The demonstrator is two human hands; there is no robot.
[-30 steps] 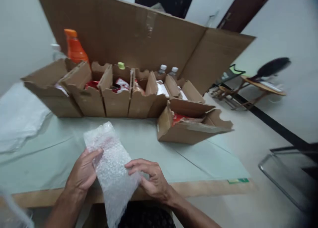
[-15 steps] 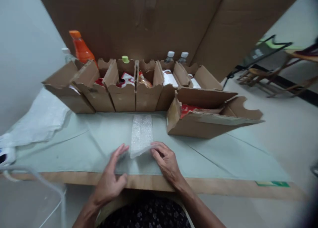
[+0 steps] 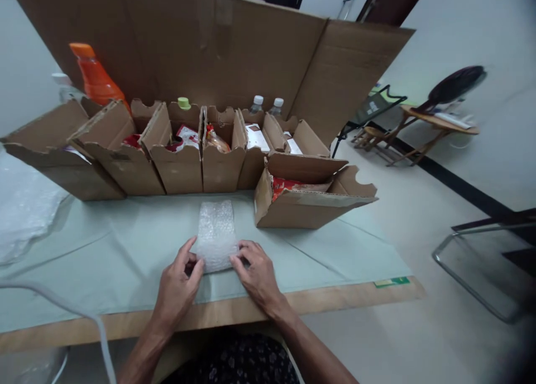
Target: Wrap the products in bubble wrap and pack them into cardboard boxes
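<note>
A plain indoor room, home or small office unclear: a makeshift workspace, cardboard bins (image 3: 184,172) lining the far edge of a cloth-covered table (image 3: 125,272), a folding chair (image 3: 372,108) beyond its far right corner

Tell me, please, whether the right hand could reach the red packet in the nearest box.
Probably yes: the nearest box has an open top, though its near wall stands between the red packet and the right hand.

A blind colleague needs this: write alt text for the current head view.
A person's left hand and right hand touch opposite sides of bubble wrap on a pale green cloth. Behind stand open cardboard boxes; a nearer box, at right, contains something red.
</note>
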